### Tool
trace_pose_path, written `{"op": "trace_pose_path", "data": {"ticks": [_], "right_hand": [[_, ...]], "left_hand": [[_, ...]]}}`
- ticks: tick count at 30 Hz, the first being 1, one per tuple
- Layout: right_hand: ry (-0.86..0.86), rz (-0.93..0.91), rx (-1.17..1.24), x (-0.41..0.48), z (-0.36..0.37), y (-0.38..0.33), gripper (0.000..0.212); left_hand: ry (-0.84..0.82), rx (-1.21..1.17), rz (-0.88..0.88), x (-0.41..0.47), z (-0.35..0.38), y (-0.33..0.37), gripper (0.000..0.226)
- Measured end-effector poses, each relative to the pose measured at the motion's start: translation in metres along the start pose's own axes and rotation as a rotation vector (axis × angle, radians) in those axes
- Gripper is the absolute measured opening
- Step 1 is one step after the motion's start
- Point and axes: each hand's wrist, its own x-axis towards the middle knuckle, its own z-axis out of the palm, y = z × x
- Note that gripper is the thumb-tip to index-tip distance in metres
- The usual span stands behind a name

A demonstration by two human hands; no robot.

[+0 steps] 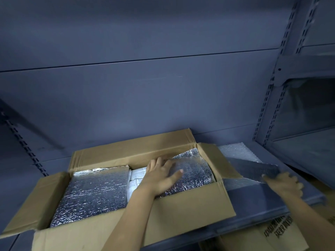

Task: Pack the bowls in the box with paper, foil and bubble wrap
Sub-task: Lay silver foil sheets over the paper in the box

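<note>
An open cardboard box sits on a grey shelf, flaps spread. Inside lie two silver foil sheets, one on the left and one on the right, with white paper showing between them. My left hand lies flat with spread fingers on the right foil sheet. To the right of the box, my right hand grips the edge of a dark foil sheet lifted above the shelf. Bubble wrap lies on the shelf behind it. No bowls are visible.
The grey metal shelf has a back wall and slotted uprights at the right. A second cardboard box with printed text stands below the shelf's front edge at the lower right.
</note>
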Motion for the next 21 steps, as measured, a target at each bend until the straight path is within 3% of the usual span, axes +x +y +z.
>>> {"op": "trace_pose_path", "data": {"ticks": [3,8,12,16,19,21], "right_hand": [[-0.008,0.020,0.104,-0.002,0.001,-0.002,0.073],[0.095,-0.060,0.391,-0.006,-0.007,0.005,0.029],[0.222,-0.124,0.423,-0.010,-0.027,0.018,0.026],[0.277,-0.098,0.589,-0.006,-0.049,0.028,0.021],[0.231,-0.116,0.890,-0.008,-0.067,0.023,0.014],[0.229,-0.178,1.080,-0.016,-0.078,0.013,0.013]], "left_hand": [[0.029,-0.035,-0.009,0.002,0.001,-0.001,0.056],[0.108,-0.074,0.003,0.003,0.001,-0.002,0.089],[0.198,-0.046,0.011,0.003,0.003,-0.004,0.084],[0.322,-0.134,0.016,0.009,-0.002,-0.008,0.069],[0.366,-0.330,-0.012,0.003,-0.023,-0.023,0.035],[0.390,-0.234,-0.052,-0.011,-0.036,-0.043,0.026]]}}
